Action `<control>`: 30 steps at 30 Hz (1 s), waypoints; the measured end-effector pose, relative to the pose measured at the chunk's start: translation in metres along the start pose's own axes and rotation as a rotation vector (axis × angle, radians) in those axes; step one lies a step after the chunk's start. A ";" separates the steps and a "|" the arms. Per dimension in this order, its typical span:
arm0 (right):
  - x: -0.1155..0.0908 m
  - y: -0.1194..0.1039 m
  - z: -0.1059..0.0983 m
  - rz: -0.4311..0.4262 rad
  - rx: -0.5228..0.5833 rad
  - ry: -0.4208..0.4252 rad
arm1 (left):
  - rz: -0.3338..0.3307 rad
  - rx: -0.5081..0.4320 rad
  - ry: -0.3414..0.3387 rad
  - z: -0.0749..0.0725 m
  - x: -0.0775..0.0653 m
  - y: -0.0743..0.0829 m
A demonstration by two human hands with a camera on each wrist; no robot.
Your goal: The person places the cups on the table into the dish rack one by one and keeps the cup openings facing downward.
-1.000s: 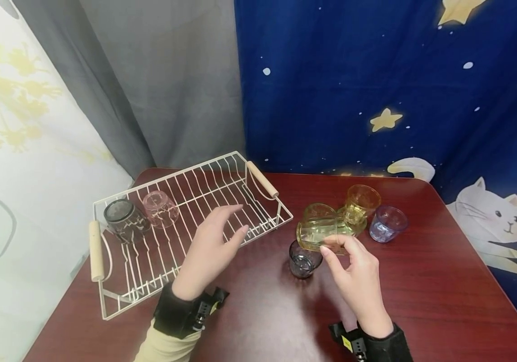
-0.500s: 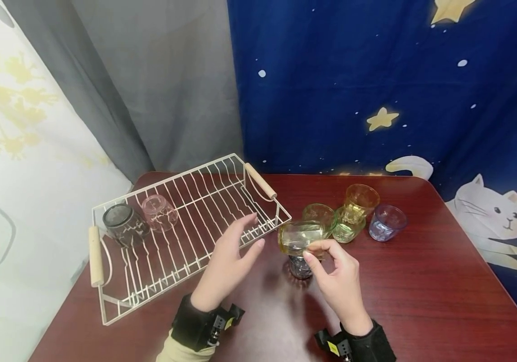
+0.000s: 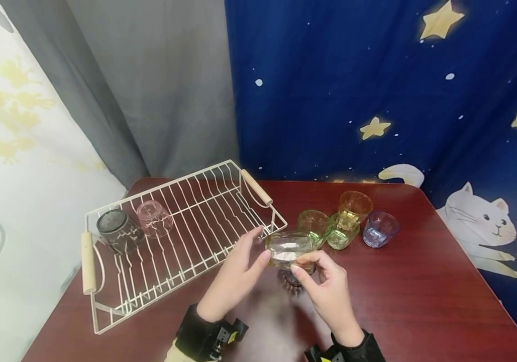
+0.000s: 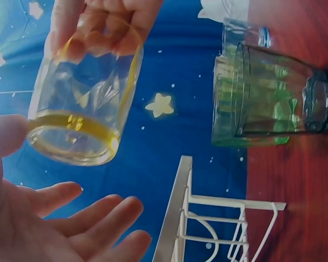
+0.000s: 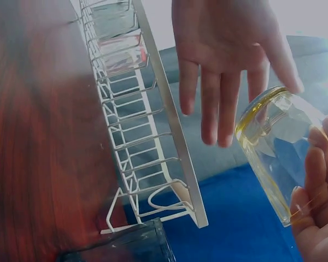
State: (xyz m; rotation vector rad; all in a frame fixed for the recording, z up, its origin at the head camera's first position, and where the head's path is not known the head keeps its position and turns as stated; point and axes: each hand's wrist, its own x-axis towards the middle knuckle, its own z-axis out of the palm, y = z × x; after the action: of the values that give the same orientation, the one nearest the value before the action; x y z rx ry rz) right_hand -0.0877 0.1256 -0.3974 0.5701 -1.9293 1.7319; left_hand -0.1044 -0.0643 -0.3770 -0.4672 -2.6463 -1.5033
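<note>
In the head view a pale yellow glass [image 3: 289,246] is tipped on its side in the air. My right hand [image 3: 328,286] pinches it near the rim, thumb in front and fingers behind. My left hand [image 3: 236,274] is spread beside the glass's base, thumb tip right at its edge, as the left wrist view shows with the glass [image 4: 87,103] and the left fingers [image 4: 106,218]. A dark grey glass [image 3: 292,282] stands upright below, mostly hidden. From the right wrist the left palm [image 5: 224,49] faces the yellow glass [image 5: 279,147].
A white wire rack [image 3: 186,201] with wooden handles stands at left, holding an upside-down dark glass [image 3: 120,231] and a pink one [image 3: 155,219]. Green glasses [image 3: 313,226], an amber glass [image 3: 355,205] and a blue glass [image 3: 380,230] stand at the right on the red-brown table [image 3: 430,296].
The right hand has carried the yellow glass left, from beside the green glasses toward the left hand. The left hand has moved right, up to the glass's base.
</note>
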 end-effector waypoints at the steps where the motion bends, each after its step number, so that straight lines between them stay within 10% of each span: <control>1: -0.001 0.000 0.001 -0.006 0.006 -0.004 | -0.007 -0.013 -0.020 0.001 0.000 0.000; 20: 0.002 0.005 0.005 -0.002 0.123 -0.103 | -0.035 -0.249 -0.027 0.012 -0.001 0.001; 30: 0.008 0.006 0.009 -0.009 0.051 -0.087 | -0.181 -0.480 0.029 0.013 0.002 0.001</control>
State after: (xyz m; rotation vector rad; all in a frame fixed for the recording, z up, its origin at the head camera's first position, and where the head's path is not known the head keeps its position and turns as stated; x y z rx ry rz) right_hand -0.0984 0.1178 -0.3985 0.6826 -1.9426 1.7827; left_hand -0.1049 -0.0518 -0.3826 -0.2264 -2.3428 -2.1911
